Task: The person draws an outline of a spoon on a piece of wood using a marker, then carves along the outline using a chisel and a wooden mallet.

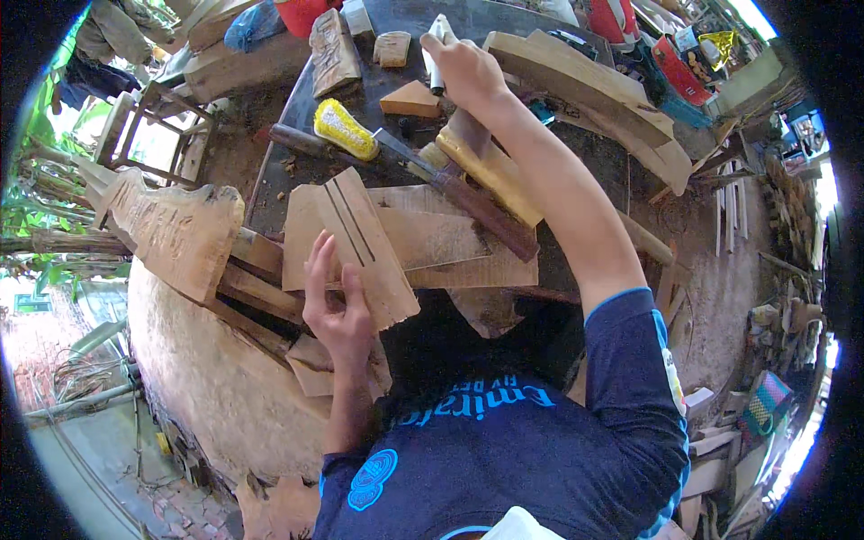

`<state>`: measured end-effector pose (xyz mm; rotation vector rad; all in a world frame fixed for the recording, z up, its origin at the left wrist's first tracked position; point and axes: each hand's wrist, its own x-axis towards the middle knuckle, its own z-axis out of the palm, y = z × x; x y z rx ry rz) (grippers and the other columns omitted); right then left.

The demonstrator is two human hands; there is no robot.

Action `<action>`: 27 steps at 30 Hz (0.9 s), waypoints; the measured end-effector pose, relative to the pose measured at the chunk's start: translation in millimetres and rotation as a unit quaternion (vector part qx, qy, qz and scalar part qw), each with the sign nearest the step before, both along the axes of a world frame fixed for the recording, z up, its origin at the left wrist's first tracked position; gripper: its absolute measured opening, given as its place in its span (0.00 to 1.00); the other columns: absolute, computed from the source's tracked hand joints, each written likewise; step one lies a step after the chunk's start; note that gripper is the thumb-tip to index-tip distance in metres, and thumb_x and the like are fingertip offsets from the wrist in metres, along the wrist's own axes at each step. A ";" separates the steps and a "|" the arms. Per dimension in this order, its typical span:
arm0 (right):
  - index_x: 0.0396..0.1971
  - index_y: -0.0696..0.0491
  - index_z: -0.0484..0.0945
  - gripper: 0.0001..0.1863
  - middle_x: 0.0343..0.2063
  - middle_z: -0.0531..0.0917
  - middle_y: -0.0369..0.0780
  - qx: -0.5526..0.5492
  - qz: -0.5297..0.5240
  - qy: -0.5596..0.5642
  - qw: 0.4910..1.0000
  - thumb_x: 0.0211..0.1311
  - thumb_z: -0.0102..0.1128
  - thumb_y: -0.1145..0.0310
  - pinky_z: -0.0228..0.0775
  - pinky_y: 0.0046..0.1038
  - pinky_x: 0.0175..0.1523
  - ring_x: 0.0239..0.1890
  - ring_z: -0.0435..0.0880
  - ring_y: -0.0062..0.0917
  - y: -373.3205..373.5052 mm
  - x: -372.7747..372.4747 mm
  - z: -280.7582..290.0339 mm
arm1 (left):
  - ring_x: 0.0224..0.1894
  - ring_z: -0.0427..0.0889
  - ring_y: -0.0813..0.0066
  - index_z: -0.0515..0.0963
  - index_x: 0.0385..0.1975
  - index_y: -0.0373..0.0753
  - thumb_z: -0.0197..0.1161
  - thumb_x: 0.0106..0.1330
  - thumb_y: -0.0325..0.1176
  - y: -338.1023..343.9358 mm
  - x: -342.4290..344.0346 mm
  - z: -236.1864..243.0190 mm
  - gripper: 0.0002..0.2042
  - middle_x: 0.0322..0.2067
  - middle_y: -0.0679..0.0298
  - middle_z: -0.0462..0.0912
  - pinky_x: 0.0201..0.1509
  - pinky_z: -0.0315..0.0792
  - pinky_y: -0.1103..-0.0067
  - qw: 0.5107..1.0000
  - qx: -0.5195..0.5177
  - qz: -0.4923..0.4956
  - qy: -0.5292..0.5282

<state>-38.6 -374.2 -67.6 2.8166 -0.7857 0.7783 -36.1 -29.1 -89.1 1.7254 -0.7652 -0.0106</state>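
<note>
My left hand (337,310) lies against a pale wooden board (355,247), its fingers stretched out and lightly bent along the surface. Two dark parallel slots or lines run down that board. Farther away, at the back of the dark work table (396,18), my right hand (470,79) is closed around a slim white object with a dark end (436,56); its exact kind is unclear. Between the hands lie a yellow-bristled brush (346,130) and a chisel-like tool with a dark wooden handle (486,216). Thin flat boards (427,229) sit under the slotted one.
Long curved timbers (585,81) lie at the back right. An orange-brown wood block (411,99) and rough offcuts (335,56) stand at the back. To the left are a carved wood piece (175,229) and a big pale slab (216,378). A wooden stool (157,135) stands beyond.
</note>
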 end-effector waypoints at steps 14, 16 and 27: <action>0.44 0.50 0.75 0.13 0.31 0.85 0.47 0.073 0.020 -0.062 0.995 0.67 0.59 0.58 0.79 0.43 0.36 0.37 0.86 0.46 28.3 -54.3 35.0 | 0.62 0.74 0.64 0.77 0.55 0.32 0.57 0.67 0.19 -6.7 -1.7 6.4 0.16 0.59 0.53 0.76 0.65 0.66 0.72 1.000 0.009 -0.011 0.026; 0.42 0.51 0.75 0.12 0.33 0.85 0.46 0.101 0.116 -0.150 0.977 0.59 0.63 0.70 0.80 0.38 0.40 0.39 0.86 0.43 42.2 -95.7 47.9 | 0.62 0.74 0.64 0.77 0.54 0.32 0.56 0.67 0.18 -5.2 -1.8 10.7 0.16 0.59 0.53 0.76 0.65 0.66 0.73 0.999 0.018 -0.018 0.023; 0.39 0.55 0.78 0.04 0.35 0.87 0.45 0.111 -0.163 -0.349 0.916 0.67 0.60 0.74 0.77 0.27 0.44 0.37 0.87 0.27 118.4 -303.1 -43.6 | 0.61 0.76 0.62 0.80 0.51 0.31 0.57 0.67 0.19 -12.5 -1.0 7.6 0.14 0.59 0.50 0.76 0.67 0.64 0.68 0.997 0.072 0.013 -0.028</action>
